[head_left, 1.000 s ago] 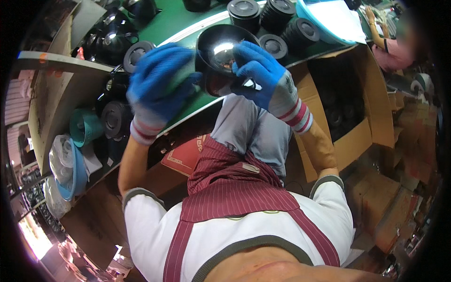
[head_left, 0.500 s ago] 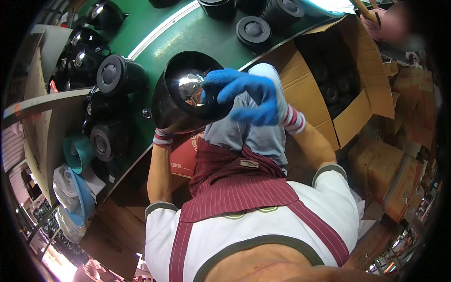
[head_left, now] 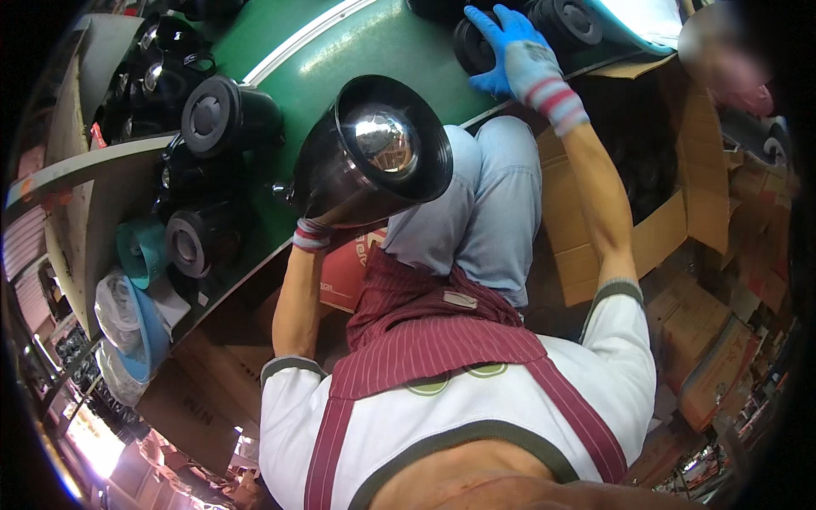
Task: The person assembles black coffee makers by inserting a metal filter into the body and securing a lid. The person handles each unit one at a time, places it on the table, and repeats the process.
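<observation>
A glossy black pot (head_left: 336, 157) is tilted over the table's edge and my lap, its wide mouth toward me. Its curved inner bottom shines, and a small shiny knob juts from its left side. My left hand (head_left: 315, 229), in a glove with a striped cuff, supports the pot from underneath; its fingers are hidden behind it. At the table's far edge my right hand (head_left: 520, 61), gloved in blue, is stretched out with fingers and thumb spread against a round black ribbed disc (head_left: 470, 51). That hand partly covers the disc.
More black discs (head_left: 571, 19) stand on the green table (head_left: 285, 110) at the far right. Several black pots (head_left: 242, 112) crowd its left side, by a grey rail (head_left: 93, 161). An open cardboard box (head_left: 571, 242) with dark round parts sits right of my knees.
My right hand has left the pot's mouth and moved away and to the right, onto a black disc. The left hand still supports the pot, which appears slightly further right.
</observation>
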A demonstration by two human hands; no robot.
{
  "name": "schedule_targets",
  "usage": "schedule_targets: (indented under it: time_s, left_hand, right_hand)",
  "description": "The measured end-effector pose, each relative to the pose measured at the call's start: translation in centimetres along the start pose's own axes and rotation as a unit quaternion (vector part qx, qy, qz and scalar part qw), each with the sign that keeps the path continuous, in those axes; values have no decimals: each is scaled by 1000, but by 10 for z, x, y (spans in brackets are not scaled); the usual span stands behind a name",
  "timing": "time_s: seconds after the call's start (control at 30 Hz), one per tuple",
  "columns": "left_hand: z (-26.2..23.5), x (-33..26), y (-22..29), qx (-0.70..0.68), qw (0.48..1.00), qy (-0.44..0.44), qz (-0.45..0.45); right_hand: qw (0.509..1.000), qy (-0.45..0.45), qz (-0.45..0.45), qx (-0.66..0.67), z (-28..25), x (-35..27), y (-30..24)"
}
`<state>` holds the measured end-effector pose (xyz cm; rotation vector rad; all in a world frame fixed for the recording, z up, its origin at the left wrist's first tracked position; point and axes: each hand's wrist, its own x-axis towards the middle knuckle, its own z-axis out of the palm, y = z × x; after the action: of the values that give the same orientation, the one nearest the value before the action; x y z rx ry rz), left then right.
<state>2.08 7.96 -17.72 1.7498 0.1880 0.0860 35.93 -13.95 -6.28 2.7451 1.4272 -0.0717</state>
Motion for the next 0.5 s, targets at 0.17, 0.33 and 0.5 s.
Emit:
schedule_targets:
  time_s: [0.17, 0.33, 0.5]
  left_hand:
    - [-11, 7, 10, -51, 998, 23, 4]
    - [-22, 7, 35, -88, 995, 52, 10]
    - [-22, -1, 56, -109, 992, 68, 15]
  right_hand:
    - [789, -30, -89, 608, -54, -83, -38]
    - [807, -7, -88, 583, -51, -120, -68]
    - [773, 66, -142, 615, -49, -146, -81]
